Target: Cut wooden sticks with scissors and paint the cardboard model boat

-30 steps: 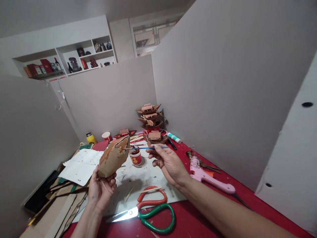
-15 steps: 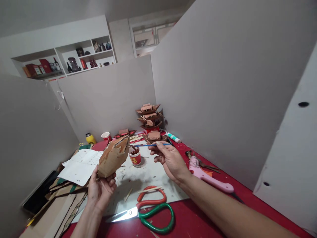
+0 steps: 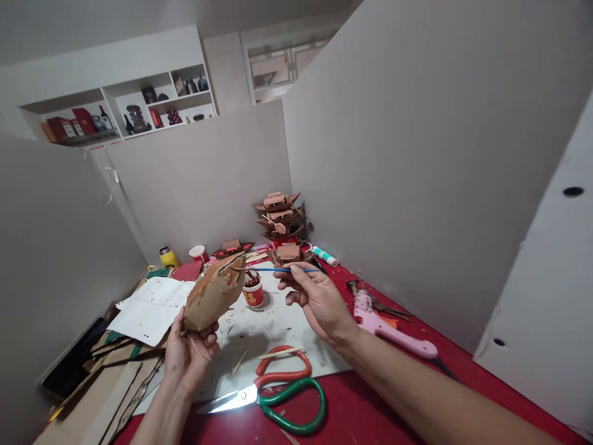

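My left hand (image 3: 192, 355) grips a cardboard boat hull (image 3: 210, 301) by its near end and holds it up, tilted, with the pointed end toward the upper right. Patches of brown paint cover its upper side; the rest is bare tan cardboard. Between the fingertips of my right hand (image 3: 319, 300) is a thin blue paintbrush (image 3: 282, 270), held level. Its bristles are at the pointed end of the hull and appear to touch it. Just behind and below the brush stands a red and white paper cup (image 3: 253, 292) with brown paint inside and on its rim.
Scissors (image 3: 282, 395) lie in front on the red table. A pink glue gun (image 3: 393, 334) is at the right. Stacked cardboard (image 3: 115, 371) and white paper (image 3: 143, 309) lie left. Finished-looking model boats (image 3: 280, 216) stand at the back, by grey partitions (image 3: 208, 173).
The brush has moved slightly left, its tip now over the painted point of the hull. The hull has shifted a little to the right. Both hands keep their hold.
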The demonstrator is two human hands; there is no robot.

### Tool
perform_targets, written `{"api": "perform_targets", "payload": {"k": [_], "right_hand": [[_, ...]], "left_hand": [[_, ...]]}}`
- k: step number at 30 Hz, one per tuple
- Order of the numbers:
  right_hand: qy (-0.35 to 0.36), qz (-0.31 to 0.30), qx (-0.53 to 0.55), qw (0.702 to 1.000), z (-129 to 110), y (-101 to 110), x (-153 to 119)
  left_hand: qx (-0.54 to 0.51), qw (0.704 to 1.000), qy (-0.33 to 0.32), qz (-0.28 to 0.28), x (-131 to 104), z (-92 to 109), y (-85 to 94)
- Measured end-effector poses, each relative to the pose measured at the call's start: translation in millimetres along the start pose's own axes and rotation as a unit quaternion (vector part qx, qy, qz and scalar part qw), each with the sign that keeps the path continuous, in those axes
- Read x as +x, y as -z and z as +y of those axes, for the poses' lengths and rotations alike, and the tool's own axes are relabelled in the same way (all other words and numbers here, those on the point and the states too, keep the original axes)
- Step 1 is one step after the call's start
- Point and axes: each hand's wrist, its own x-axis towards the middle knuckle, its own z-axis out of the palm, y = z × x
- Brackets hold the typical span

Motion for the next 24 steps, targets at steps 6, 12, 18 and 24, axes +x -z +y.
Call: {"api": "perform_targets", "payload": {"k": [6,12,18,24], "right_hand": [[-0.017,-0.032,-0.013,0.999,8,-5,-7],[0.017,-0.017,-0.020,1.000,6,1,0],[0.032,-0.041,-0.055,0.997,16,0,-7],[0.069,-0.042,-0.088,0.993,14,4,-4]], "left_hand": [[0.000,1.000,0.002,-0.002,0,0,1.7],[-0.010,1.000,-0.002,-0.006,0,0,1.0],[-0.035,0.999,-0.013,-0.012,-4,1,-1.4],[-0.042,0.999,-0.020,-0.024,-10,2,-6.2]]}}
